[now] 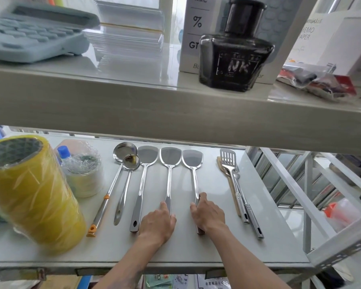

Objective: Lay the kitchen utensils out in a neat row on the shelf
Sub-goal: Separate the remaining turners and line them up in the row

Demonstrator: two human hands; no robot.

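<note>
Two hands on shelf (258,236): right hand (207,214) fingers pinching spatula (194,174) handle, blade pointing away; left hand (157,223) curled.

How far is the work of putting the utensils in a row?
Done: two ladles and three spatulas lie parallel. In hand: left hand on the middle spatula's handle, right hand gripping the right spatula. Left: slotted turner pile, still overlapping.
</note>
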